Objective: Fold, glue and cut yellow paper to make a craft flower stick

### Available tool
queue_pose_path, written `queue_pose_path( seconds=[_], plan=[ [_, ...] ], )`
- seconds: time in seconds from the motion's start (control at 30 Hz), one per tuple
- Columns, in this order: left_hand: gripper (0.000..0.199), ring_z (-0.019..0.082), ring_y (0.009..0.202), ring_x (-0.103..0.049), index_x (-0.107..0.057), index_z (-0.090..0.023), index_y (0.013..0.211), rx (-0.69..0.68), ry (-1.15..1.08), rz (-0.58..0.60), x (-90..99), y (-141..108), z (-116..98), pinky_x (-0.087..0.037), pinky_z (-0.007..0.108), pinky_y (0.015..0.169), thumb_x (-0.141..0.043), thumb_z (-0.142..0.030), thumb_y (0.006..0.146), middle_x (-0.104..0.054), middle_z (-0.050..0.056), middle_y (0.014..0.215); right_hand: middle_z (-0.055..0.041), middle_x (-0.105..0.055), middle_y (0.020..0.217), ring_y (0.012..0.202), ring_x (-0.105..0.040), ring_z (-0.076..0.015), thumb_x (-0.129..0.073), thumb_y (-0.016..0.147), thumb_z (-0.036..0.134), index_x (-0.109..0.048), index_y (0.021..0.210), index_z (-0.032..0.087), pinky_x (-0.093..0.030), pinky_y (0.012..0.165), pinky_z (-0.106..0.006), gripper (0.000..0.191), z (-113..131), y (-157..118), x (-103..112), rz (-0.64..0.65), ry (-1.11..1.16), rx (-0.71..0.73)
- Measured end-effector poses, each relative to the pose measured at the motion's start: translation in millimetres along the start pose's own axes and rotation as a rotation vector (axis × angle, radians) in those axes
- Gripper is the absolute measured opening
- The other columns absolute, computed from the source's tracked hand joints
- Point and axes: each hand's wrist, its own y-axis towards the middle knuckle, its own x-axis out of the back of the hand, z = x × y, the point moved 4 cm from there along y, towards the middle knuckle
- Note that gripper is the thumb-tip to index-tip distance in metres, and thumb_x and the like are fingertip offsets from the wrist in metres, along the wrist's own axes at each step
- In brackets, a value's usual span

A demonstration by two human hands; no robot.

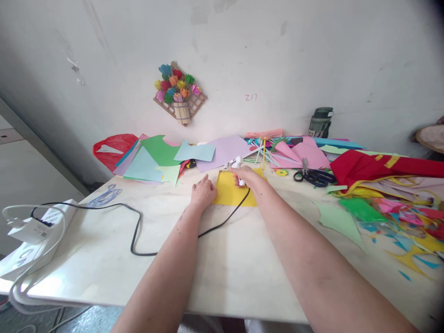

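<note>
My right hand (244, 175) is closed around a white glue gun (238, 163) with a black cord (229, 216) trailing from it. The gun is over the upper part of a yellow paper sheet (231, 198) on the table. My left hand (203, 190) rests palm down at the sheet's left edge, its fingers loosely out and pointing away from me. Small pale pieces (225, 167) lie by the gun's nozzle, too small to make out. Right of the sheet is a little yellow paper flower (281, 172).
Coloured paper sheets (163, 150) lie along the wall. Black-handled scissors (314, 177), paper scraps (398, 240) and a red cloth (367, 169) are on the right. A dark bottle (320, 122) stands behind. A white power strip (52, 215) sits at the left edge, the cord crossing the table.
</note>
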Motion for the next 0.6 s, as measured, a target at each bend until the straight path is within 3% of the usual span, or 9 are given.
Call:
queue_pose_path(
  seconds=[0.43, 0.6],
  plan=[
    [0.015, 0.022, 0.117, -0.039, -0.056, -0.022, 0.075, 0.008, -0.015, 0.013, 0.8, 0.0, -0.6, -0.024, 0.044, 0.099, -0.042, -0.024, 0.069, -0.033, 0.001, 0.136, 0.0043, -0.045, 0.042, 0.036, -0.05, -0.0104, -0.06, 0.063, 0.055, -0.046, 0.069, 0.015, -0.042, 0.036, -0.021, 0.042, 0.5, 4.7, -3.1, -0.047, -0.025, 0.051],
    [0.011, 0.022, 0.118, -0.038, -0.057, -0.021, 0.069, -0.011, -0.015, 0.035, 4.6, 0.4, 2.3, -0.027, 0.039, 0.098, -0.048, -0.027, 0.066, -0.035, 0.004, 0.136, 0.0031, -0.047, 0.042, 0.037, -0.049, -0.0104, -0.059, 0.064, 0.054, -0.046, 0.066, 0.016, -0.041, 0.035, -0.02, 0.041, 1.7, 3.0, -3.4, -0.029, -0.037, 0.048]
  ],
)
